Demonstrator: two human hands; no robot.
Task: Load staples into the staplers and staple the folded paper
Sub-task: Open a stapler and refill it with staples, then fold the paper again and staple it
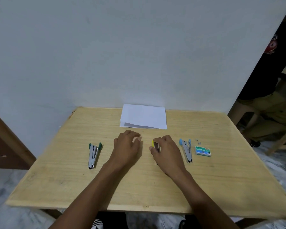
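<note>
One: Three staplers are to be entered. What is listed nearest, at six o'clock?

Two: Item 1, table (139, 192), pale wood. Item 2, left hand (127, 146), knuckles up, fingers curled; whether anything is pinched under the fingertips cannot be told. Item 3, right hand (168, 150), closed round item 4, yellow stapler (153, 145), of which only a yellow tip and a sliver of metal are shown beside the thumb.

One: And to either side?

Two: Item 5, green stapler (94, 154), at nine o'clock of the left hand, well apart, laid hinged open, long axis run six-to-twelve, hinge nearest. Item 6, blue stapler (186, 150), at three o'clock of the right hand, near, likewise opened, axis tilted slightly toward eleven. Item 7, staple box (203, 151), just beside the blue stapler at its three o'clock. Item 8, loose staples (198, 142), at twelve o'clock of the box.

One: Farthest?

Two: Item 9, folded paper (143, 116), at twelve o'clock of both hands, set against the wall (139, 55), long edge run nine-to-three.

One: On what is the coming move judged to turn?

Two: The staple supply is placed at three o'clock of the held stapler, beyond the blue one. The right hand is nearer but occupied, so a cross-reach by the left, or a set-down, is judged necessary.
</note>
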